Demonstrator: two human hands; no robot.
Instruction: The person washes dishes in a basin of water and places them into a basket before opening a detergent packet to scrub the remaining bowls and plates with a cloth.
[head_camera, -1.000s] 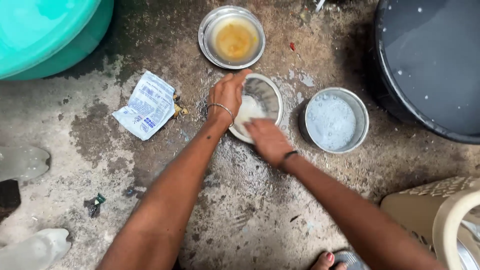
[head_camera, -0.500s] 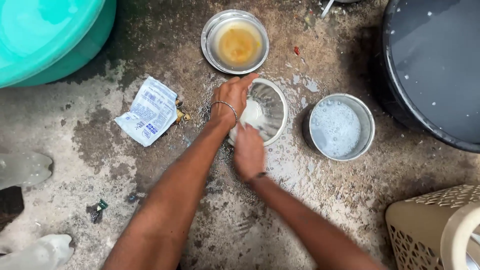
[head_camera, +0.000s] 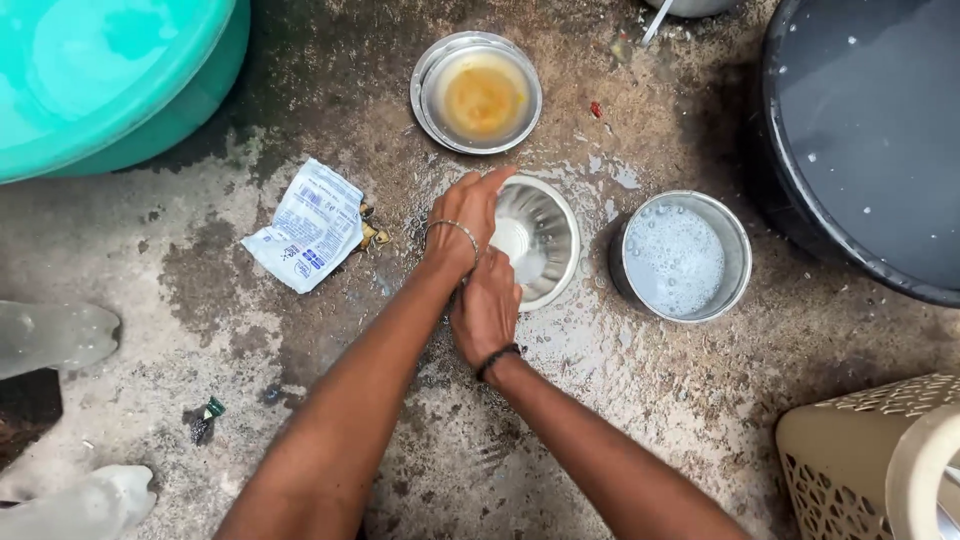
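Wet concrete floor (head_camera: 560, 420), my L hand (head_camera: 462, 222) gripping steel bowl (head_camera: 545, 235) rim, R hand (head_camera: 487, 305) at its near edge, grip unclear, soapy pot (head_camera: 685, 255) just beside.

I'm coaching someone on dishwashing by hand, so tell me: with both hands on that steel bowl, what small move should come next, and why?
Probably turn the steel bowl a little under the left hand, so the right hand can rub its far inner wall. The left hand grips the rim and holds the bowl tilted; the right hand's fingers reach inside near the whitish suds at its near side, while the far wall looks bare metal.
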